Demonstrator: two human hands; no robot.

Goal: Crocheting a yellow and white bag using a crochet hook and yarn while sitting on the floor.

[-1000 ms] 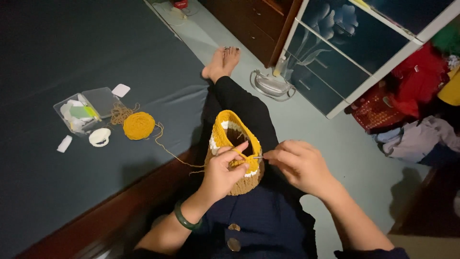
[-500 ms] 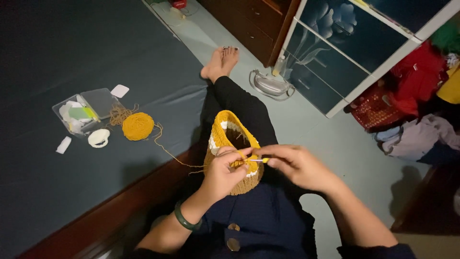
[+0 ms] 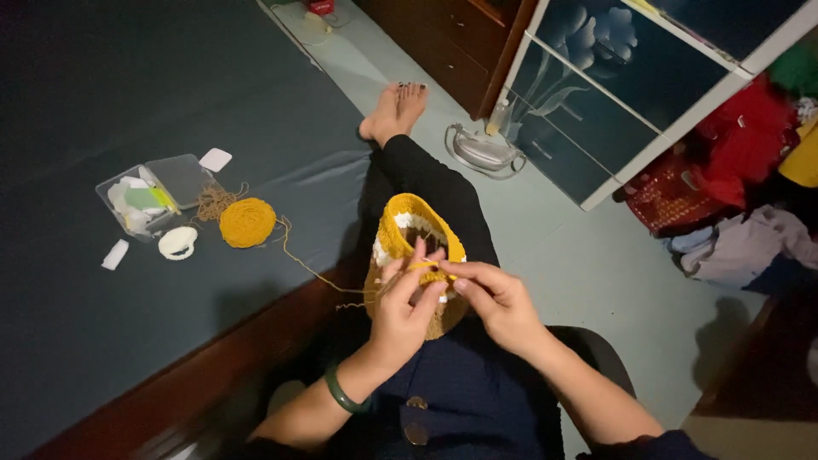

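Note:
A yellow crocheted piece (image 3: pixel 407 223) with white and tan bands, shaped like a small open pouch, rests on my lap. My left hand (image 3: pixel 407 307) holds its near rim, with a strand of yellow yarn running over the fingers. My right hand (image 3: pixel 498 302) is closed on a thin crochet hook at that rim, right beside the left hand. The yarn strand (image 3: pixel 298 260) trails left to a yellow yarn ball (image 3: pixel 247 222) lying on the dark mattress (image 3: pixel 111 102). A green bangle (image 3: pixel 343 396) circles my left wrist.
An open clear plastic box (image 3: pixel 152 194) of small items, a white ring (image 3: pixel 176 243) and white scraps lie near the yarn ball. My bare foot (image 3: pixel 394 111) stretches over the pale floor. A glass-front cabinet (image 3: pixel 613 85), a metal dish (image 3: pixel 481 149) and piled clothes (image 3: pixel 750 196) stand to the right.
Both hands have shifted slightly along the rim of the crocheted piece while working the hook. The yarn ball and box have not moved.

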